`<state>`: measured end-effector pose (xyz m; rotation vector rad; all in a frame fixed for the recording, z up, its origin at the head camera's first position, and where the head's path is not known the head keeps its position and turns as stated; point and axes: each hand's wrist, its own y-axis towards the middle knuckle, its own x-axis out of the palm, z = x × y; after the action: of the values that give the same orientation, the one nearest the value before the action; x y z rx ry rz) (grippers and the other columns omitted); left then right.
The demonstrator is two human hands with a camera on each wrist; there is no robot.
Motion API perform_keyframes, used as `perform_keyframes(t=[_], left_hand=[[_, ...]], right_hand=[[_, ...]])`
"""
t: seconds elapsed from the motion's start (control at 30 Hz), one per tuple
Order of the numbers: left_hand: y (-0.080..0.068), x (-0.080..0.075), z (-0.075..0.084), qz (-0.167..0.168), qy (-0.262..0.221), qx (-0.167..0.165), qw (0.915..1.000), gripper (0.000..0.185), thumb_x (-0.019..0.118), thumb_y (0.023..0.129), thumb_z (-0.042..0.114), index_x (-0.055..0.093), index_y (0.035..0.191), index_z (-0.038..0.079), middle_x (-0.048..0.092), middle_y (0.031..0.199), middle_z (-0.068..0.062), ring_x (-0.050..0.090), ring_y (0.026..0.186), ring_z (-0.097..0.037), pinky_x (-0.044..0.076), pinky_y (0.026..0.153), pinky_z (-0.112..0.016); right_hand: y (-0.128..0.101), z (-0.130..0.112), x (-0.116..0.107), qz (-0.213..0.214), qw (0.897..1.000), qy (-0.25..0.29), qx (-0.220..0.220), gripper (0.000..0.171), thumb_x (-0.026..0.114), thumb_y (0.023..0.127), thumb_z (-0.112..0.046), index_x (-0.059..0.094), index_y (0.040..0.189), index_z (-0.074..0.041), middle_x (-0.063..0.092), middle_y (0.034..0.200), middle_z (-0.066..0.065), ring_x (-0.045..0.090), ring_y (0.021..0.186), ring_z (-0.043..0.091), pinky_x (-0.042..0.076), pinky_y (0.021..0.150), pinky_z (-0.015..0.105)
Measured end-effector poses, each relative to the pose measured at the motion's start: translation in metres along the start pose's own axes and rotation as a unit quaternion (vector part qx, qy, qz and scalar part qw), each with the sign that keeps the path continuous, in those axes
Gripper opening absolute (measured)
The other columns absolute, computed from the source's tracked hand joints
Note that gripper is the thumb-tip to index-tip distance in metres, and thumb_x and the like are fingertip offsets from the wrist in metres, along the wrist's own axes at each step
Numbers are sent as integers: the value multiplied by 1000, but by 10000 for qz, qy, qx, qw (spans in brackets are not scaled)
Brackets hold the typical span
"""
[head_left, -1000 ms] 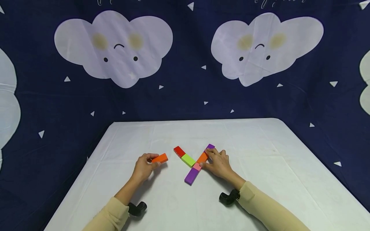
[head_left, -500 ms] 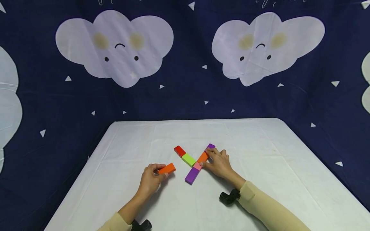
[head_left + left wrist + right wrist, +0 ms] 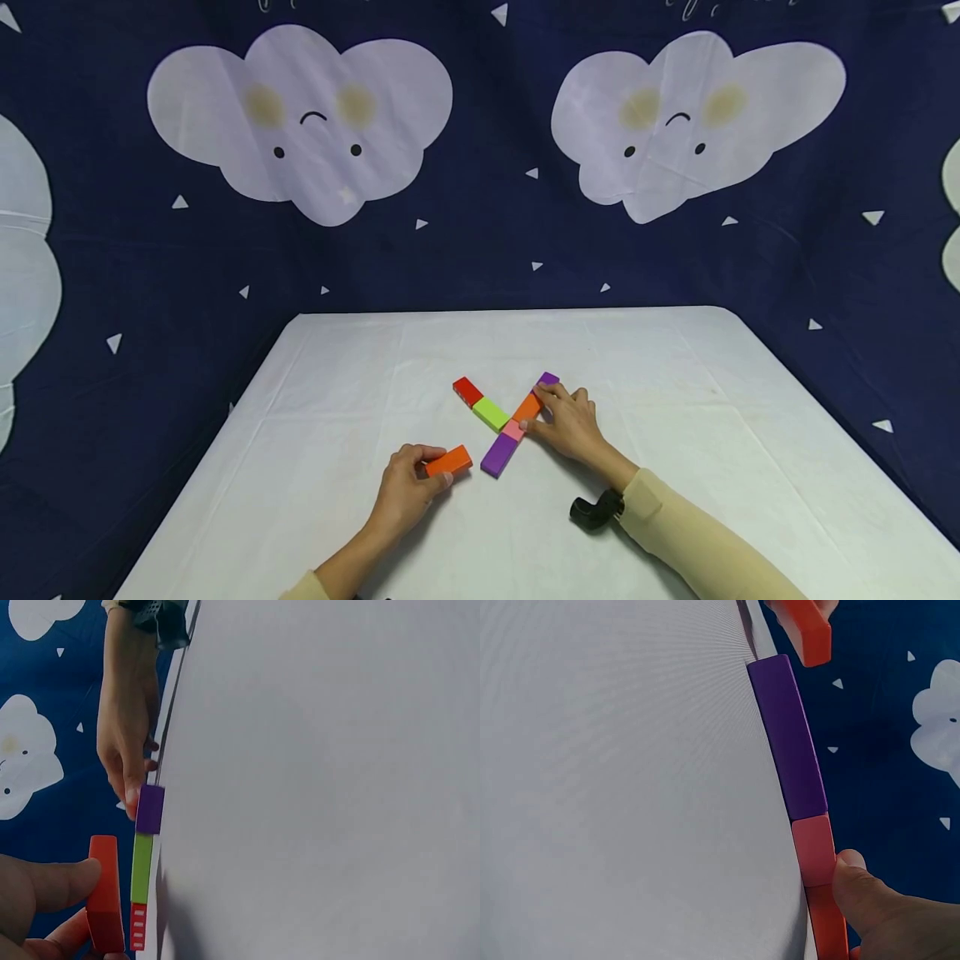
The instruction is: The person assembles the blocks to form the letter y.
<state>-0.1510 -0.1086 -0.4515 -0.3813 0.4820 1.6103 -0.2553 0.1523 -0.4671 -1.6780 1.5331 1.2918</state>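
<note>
My left hand (image 3: 429, 473) pinches an orange block (image 3: 449, 461) between thumb and fingers, just above the white table (image 3: 675, 392) and left of a long purple block (image 3: 498, 455). In the left wrist view the orange block (image 3: 104, 892) sits between my thumb and fingertips. Flat blocks form an X: red (image 3: 467, 391) and green (image 3: 491, 413) on one arm; purple, pink (image 3: 512, 431), orange (image 3: 527, 407) and a small purple (image 3: 548, 379) on the other. My right hand (image 3: 553, 415) rests along that second arm, and my thumb (image 3: 870, 900) presses the pink block (image 3: 814, 851) beside the purple one (image 3: 787, 735).
A dark blue cloth with white clouds (image 3: 300, 117) hangs behind and around the table. The table's far edge (image 3: 510, 312) and its left edge (image 3: 225, 433) are in view. Bare white tabletop lies in front of my hands and to the right.
My left hand has carried the orange block toward me and to the right, from beside the red block to the near end of the long purple block. My right hand has stayed put.
</note>
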Motion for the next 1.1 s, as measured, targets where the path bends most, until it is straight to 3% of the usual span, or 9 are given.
perform_keyframes(t=[0.63,0.93,1.1], left_hand=[[-10,9,-3,-344,397,298,9982,31,77,68,8,68,97,5,60,90,-3,43,82,-13,32,70,-22],[-12,13,-3,-227,717,611,9953,33,78,65,9,66,96,6,59,88,-1,44,83,-12,31,74,-26],[-12,11,-1,-197,634,639,9957,39,79,65,10,65,101,6,58,90,-1,44,84,-12,31,74,-25]], right_hand=[[0,1,1,53,10000,-11,0,70,70,77,-51,54,134,-13,53,136,4,39,91,28,26,72,34],[1,1,1,59,10000,-5,-3,71,70,78,-51,53,134,-13,53,137,3,38,90,27,25,71,33],[1,2,2,41,10000,-14,8,70,69,78,-51,53,135,-13,53,137,4,39,91,27,25,71,34]])
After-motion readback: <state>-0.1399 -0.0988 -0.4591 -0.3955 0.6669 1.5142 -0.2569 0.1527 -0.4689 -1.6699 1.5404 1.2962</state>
